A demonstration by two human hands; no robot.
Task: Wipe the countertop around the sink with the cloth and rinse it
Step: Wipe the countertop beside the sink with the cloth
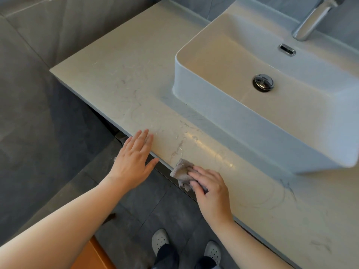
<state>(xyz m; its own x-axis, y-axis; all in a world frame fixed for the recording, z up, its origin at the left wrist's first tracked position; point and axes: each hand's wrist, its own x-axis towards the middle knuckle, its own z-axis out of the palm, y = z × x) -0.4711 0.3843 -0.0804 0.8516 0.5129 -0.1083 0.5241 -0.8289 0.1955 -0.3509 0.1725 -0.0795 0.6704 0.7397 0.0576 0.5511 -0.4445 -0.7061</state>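
A crumpled grey cloth lies at the front edge of the pale marble countertop, partly hanging over it. My right hand presses on the cloth with fingers curled over it. My left hand is flat, fingers straight, with its fingertips resting on the counter's front edge to the left of the cloth. Water droplets and thin hairs lie on the counter between the cloth and the white rectangular vessel sink. A chrome tap stands over the sink at the top right.
A chrome drain plug sits in the basin, and an overflow slot lies below the tap. Dark grey floor tiles spread to the left. My feet in grey perforated clogs stand below the counter. An orange object is at the bottom.
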